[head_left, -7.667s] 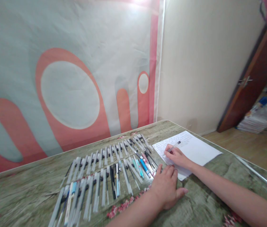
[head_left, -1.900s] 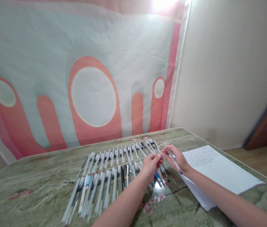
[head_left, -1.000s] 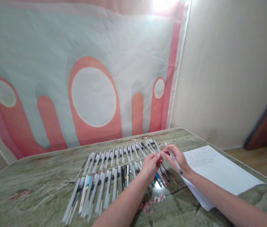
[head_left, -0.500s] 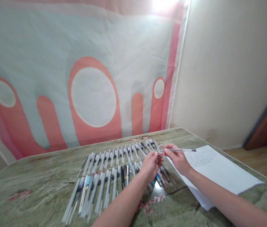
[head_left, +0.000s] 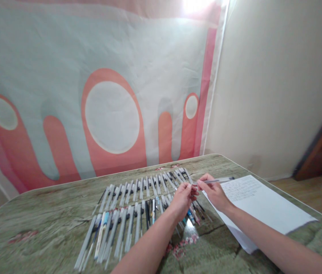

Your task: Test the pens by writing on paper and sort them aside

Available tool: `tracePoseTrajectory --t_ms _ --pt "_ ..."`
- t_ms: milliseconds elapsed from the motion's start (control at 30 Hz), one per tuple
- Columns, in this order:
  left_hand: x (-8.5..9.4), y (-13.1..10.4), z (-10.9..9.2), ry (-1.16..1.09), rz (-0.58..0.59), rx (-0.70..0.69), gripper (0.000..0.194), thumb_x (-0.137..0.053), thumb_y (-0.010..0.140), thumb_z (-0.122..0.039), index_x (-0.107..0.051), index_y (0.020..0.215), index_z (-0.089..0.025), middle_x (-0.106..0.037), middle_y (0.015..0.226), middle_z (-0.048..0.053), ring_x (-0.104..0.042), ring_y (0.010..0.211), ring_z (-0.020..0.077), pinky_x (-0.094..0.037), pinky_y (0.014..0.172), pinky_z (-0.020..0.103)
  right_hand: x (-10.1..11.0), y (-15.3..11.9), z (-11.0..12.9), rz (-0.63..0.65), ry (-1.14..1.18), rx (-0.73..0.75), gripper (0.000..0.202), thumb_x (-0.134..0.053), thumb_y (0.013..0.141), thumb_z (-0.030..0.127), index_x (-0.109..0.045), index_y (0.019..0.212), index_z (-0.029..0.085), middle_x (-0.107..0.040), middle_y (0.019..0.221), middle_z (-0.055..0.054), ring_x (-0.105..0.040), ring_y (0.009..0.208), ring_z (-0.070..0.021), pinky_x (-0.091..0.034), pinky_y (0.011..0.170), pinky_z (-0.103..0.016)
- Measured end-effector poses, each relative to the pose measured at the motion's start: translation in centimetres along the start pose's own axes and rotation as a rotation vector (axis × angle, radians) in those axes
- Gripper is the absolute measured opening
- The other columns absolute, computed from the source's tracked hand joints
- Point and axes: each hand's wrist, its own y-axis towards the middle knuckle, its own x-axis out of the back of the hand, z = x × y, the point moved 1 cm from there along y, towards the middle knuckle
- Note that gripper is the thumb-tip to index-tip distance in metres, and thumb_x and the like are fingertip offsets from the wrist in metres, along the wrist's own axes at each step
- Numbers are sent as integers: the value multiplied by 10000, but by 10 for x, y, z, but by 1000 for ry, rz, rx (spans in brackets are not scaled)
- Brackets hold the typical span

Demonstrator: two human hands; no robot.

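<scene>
Above the table's right half, my right hand (head_left: pixel 214 192) is closed on a slim clear pen (head_left: pixel 219 180), whose dark end points right over the paper. My left hand (head_left: pixel 182 198) meets it fingertip to fingertip, its fingers pinched together near the pen's left end; whatever they pinch is too small to make out. Beneath and left of the hands lie two rows of pens: a back row (head_left: pixel 135 190) of clear pens with dark grips, and a front row (head_left: pixel 121 228) with clear, black, blue and cream ones. My left hand and forearm hide part of the front row.
A handwritten white sheet (head_left: pixel 266 205) lies on the right of the wood-patterned table (head_left: pixel 49 220), its near corner curling. Behind the table hangs a coral and grey cloth (head_left: pixel 163 57), with a plain wall (head_left: pixel 269 83) to its right.
The pen in my right hand has tilted, its dark end rising and shifting slightly left. Both hands stay almost in place, fingertips together.
</scene>
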Motion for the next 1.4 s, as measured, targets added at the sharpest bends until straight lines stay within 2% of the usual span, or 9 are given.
tracePoseTrajectory --t_ms 667,1400 --pt "2 1 2 43 8 -17 324 -598 665 -437 -443 728 -159 -517 731 14 -485 647 97 -333 603 225 0 0 4 17 -23 4 189 -495 766 353 -466 675 189 -502 586 17 -489 549 -112 -410 527 -226" --pt "-4 -2 2 100 -67 -56 326 -586 662 -451 -436 716 -166 -524 726 17 -478 633 97 -333 595 220 -2 -1 -4 21 -4 18 201 -518 751 383 -492 698 190 -536 597 10 -512 569 -125 -425 550 -243"
